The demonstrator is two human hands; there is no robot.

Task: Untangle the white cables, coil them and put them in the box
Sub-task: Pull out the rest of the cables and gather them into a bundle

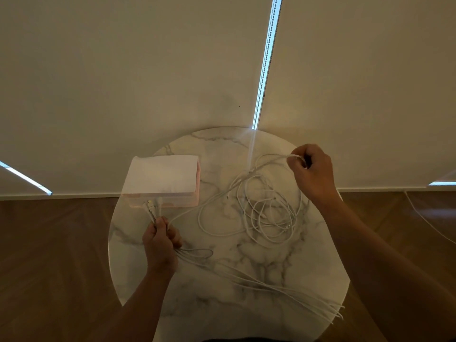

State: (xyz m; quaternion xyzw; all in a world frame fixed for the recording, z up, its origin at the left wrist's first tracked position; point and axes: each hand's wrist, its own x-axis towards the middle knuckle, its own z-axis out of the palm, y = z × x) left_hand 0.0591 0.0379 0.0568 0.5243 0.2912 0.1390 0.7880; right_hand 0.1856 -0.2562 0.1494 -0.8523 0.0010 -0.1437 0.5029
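Your left hand [160, 239], fingers closed, grips several plug ends just in front of the box [161, 180]. Your right hand [312, 169] pinches one strand right of the box; the tangled cables [267, 211] lie between both hands, nearer the right.

Round marble table [246, 304] on brown wood floor [49, 255]; cream blinds [123, 70] with daylight slits behind.
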